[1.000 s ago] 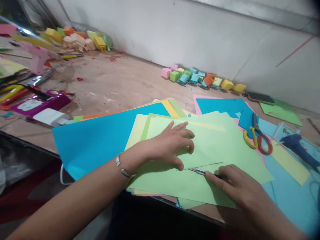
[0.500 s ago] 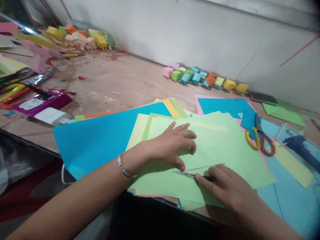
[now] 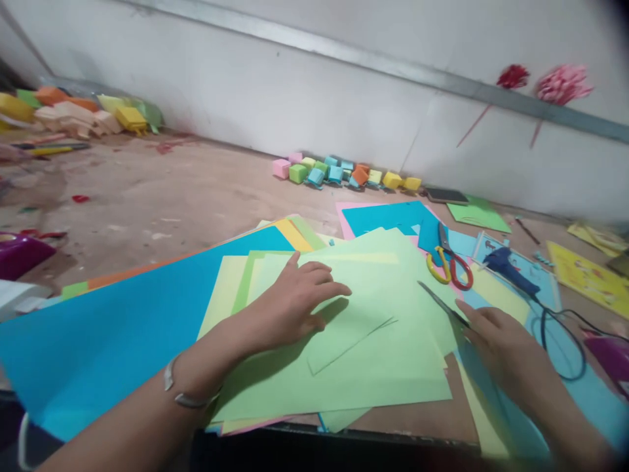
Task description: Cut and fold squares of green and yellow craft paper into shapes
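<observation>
Light green paper (image 3: 373, 367) lies on top of a stack of coloured sheets, with a narrow angled slit or line across its middle. My left hand (image 3: 299, 298) rests over the paper's left part, fingers spread, holding nothing, with a silver bracelet at the wrist. To the right, my right hand (image 3: 496, 334) grips a slim dark craft knife (image 3: 442, 303), whose tip points up and left above the stack's right edge. A large blue sheet (image 3: 122, 328) lies under my left forearm.
Scissors (image 3: 449, 262) with yellow and red handles lie behind the knife. A dark blue glue gun (image 3: 511, 269) with a cable is farther right. Small paper cubes (image 3: 335, 174) line the wall, and more paper shapes (image 3: 73, 117) sit back left.
My right hand has moved right with the knife, off the paper's middle. The slit there now shows as an angled shape. My left hand stays over the paper; the view has shifted right.
</observation>
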The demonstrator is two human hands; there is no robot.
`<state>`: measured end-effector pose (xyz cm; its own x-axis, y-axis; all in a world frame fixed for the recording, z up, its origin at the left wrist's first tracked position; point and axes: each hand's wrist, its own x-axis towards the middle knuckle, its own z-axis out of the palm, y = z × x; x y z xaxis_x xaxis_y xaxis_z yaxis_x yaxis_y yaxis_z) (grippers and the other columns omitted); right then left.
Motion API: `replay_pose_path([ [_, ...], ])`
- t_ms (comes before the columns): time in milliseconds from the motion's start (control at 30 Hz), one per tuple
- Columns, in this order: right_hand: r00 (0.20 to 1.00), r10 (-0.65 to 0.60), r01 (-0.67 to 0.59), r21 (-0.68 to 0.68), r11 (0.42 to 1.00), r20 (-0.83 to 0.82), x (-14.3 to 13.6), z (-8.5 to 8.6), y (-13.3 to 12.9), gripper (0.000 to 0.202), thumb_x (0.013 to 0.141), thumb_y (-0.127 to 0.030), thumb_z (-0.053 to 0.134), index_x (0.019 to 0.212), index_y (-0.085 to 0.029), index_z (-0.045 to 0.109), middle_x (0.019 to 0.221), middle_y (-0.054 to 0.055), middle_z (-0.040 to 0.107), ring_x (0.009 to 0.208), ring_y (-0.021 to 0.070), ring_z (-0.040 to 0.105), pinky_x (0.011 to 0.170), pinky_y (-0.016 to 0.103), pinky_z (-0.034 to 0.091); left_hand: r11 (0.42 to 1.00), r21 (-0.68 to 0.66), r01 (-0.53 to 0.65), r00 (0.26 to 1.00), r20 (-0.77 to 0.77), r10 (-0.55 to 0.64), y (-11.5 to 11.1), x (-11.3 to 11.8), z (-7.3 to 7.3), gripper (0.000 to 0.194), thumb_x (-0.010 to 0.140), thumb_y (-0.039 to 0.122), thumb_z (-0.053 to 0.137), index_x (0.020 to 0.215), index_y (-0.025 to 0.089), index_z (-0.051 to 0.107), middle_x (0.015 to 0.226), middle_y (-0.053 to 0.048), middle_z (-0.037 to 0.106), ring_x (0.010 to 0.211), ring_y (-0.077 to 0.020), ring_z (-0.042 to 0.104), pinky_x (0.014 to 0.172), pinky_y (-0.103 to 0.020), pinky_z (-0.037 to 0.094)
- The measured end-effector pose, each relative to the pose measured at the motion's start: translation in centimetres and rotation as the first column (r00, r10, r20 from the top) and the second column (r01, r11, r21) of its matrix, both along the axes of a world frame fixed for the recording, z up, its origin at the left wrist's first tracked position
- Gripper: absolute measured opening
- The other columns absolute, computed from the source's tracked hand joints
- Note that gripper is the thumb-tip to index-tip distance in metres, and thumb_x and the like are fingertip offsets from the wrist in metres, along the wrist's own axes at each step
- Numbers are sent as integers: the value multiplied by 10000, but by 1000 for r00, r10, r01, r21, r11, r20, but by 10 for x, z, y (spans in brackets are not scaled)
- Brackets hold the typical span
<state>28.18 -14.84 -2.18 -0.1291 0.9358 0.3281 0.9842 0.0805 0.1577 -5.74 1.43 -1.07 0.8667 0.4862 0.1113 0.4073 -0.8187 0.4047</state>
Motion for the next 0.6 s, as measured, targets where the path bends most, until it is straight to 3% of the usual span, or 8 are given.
replay_pose_path([
  [100, 994, 39, -28, 108, 994, -98, -27, 2, 5, 284, 950, -234, 438, 1151, -158, 623, 1050, 152, 614, 942, 253, 609, 751, 384, 517, 1000, 16, 15, 998, 55, -16, -1, 2, 1, 310, 802, 141, 585, 1084, 258, 636, 948, -34, 655, 951, -229, 615, 1080, -672, 204],
  [200, 929, 238, -233, 54, 971, -283, -80, 5, 12, 314, 955, -275, 450, 1223, -161, 569, 1103, 144, 630, 992, 213, 609, 800, 324, 512, 993, 43, 110, 980, 159, -116, -3, 4, 3, 168, 869, 184, 520, 909, 219, 680, 803, -23, 649, 777, -173, 626, 1017, -514, 414],
  [267, 921, 209, -246, -76, 966, -329, -110, 3, 17, 279, 929, -301, 498, 1159, -182, 601, 986, 107, 669, 890, 200, 619, 733, 294, 494, 985, 103, 141, 954, 251, -163, -3, 6, 1, 193, 907, 211, 496, 850, 206, 680, 754, -24, 653, 736, -162, 625, 866, -375, 521],
  [333, 927, 103, -190, -215, 958, -360, -124, -1, 20, 166, 922, -269, 490, 960, -224, 645, 767, 29, 658, 707, 158, 592, 653, 251, 441, 971, 183, 151, 928, 313, -203, -1, 6, -2, 228, 927, 227, 492, 793, 205, 675, 742, -19, 670, 717, -153, 635, 799, -319, 531],
  [433, 858, 15, -200, -306, 931, -513, -116, 2, 17, 248, 922, -256, 450, 719, -203, 582, 623, -9, 592, 583, 116, 529, 590, 215, 369, 956, 233, 180, 914, 321, -250, 5, 4, -3, 206, 920, 251, 536, 763, 214, 664, 678, 26, 670, 606, -115, 625, 840, -317, 517],
  [600, 600, -186, -214, -380, 900, -778, -73, 20, -5, 406, 921, -322, 417, 540, -185, 449, 513, -14, 532, 501, 92, 489, 545, 205, 346, 956, 281, 85, 922, 342, -182, 12, -1, 5, 203, 892, 294, 571, 723, 232, 666, 654, 31, 697, 630, -145, 657, 750, -295, 527],
])
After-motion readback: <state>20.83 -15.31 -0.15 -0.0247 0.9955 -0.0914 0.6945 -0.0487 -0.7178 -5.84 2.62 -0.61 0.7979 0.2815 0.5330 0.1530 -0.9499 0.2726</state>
